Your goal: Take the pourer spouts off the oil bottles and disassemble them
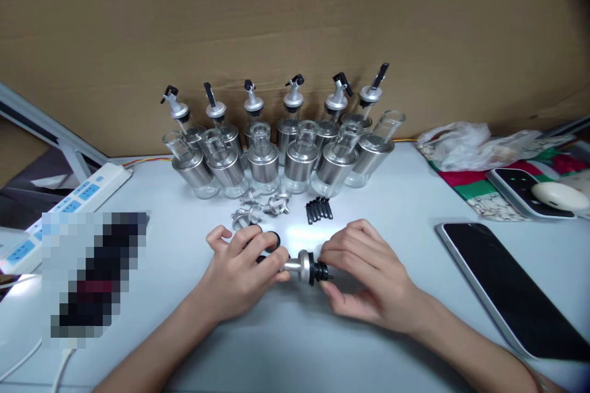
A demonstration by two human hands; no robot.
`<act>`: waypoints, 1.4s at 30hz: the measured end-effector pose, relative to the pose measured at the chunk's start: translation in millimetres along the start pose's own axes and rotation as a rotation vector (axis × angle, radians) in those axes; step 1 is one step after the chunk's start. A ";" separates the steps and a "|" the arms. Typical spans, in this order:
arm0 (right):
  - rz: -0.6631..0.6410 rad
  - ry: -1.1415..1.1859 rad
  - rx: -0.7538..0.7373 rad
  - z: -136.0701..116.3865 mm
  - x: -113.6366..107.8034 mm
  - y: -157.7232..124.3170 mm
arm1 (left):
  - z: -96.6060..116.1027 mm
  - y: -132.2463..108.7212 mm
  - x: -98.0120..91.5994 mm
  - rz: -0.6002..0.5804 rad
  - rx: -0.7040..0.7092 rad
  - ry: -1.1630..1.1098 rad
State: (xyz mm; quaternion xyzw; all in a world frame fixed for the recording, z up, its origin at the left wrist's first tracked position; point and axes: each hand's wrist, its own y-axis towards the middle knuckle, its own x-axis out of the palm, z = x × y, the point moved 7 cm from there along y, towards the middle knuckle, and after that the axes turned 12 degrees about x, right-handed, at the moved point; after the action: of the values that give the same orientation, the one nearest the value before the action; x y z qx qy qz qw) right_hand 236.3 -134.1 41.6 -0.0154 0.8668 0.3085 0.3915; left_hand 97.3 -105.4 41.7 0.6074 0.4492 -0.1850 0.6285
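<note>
A bottle pourer (304, 266) with a silver spout and collar and a black ribbed stopper lies sideways between my hands. My left hand (242, 270) is closed round the spout end, hiding its tip. At the stopper end, the thumb and fingers of my right hand (375, 276) pinch the black ribs. Just beyond my left fingers are a black ring (273, 241) and a loose pile of silver spout parts (276, 203). Several small black levers (319, 210) lie in a row beyond the pourer.
Behind stand several glass bottles with steel bands: an open-necked front row (262, 163) and a back row topped with pourers (294, 98). A cardboard wall (295, 18) rises behind them. A power strip (69, 206) lies left; a large phone-like device (511, 288) and plastic bag (479, 144) lie right.
</note>
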 end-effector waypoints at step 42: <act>0.153 -0.005 0.134 22.5 -16.2 -1.7 | -69.3 -30.8 5.2 0.036 -0.464 0.061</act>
State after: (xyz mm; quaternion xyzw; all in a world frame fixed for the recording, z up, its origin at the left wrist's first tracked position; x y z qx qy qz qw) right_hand 263.0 -126.7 40.6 0.0780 0.8831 0.2790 0.3690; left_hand 52.6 -45.3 29.0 0.4600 0.4877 -0.0469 0.7405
